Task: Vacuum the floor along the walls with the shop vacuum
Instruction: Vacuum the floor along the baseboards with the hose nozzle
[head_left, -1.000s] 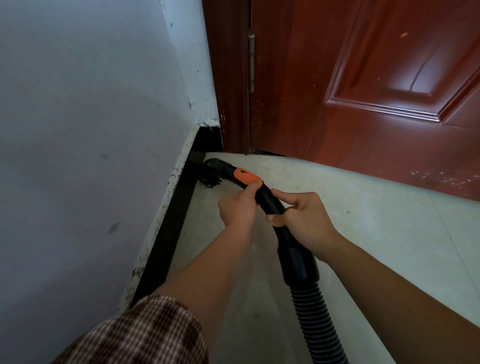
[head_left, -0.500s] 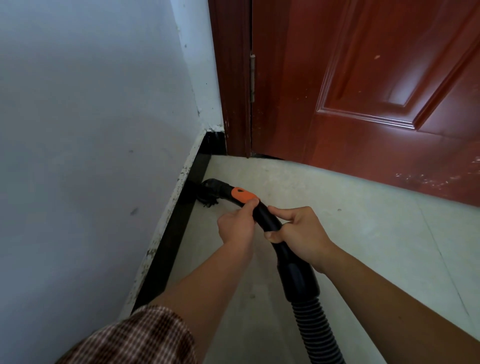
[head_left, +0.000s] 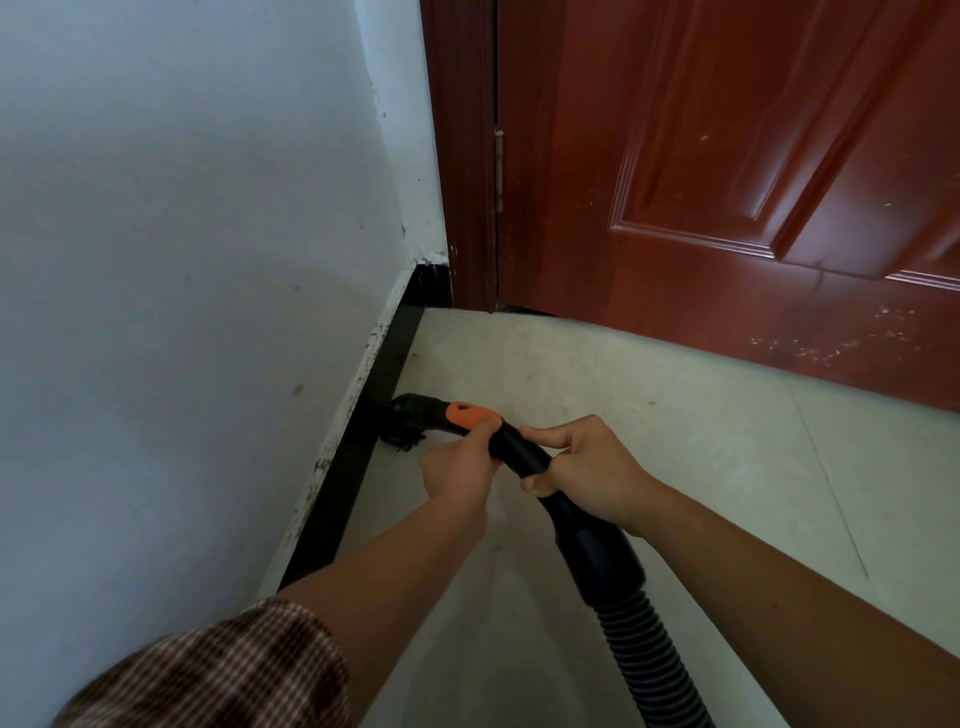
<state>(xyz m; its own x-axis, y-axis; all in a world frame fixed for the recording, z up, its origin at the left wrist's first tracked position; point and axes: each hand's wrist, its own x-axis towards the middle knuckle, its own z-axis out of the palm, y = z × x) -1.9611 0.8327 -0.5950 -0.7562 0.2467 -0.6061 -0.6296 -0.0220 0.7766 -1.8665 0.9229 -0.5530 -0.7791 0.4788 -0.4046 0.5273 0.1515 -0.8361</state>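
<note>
Nozzle (head_left: 408, 427) now sits farther back from the door (head_left: 727, 182) corner, on the floor (head_left: 649, 415) against the baseboard (head_left: 353, 478); our left hand (head_left: 457, 470) and right hand (head_left: 592, 470) both grip the wand (head_left: 519, 451).

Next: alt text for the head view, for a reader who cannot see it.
The left hand and right hand grip a black plastic vacuum wand with an orange slider, its brush nozzle on the pale floor at the black baseboard of a white wall. Its ribbed black hose trails back; a red-brown panelled door stands ahead.
</note>
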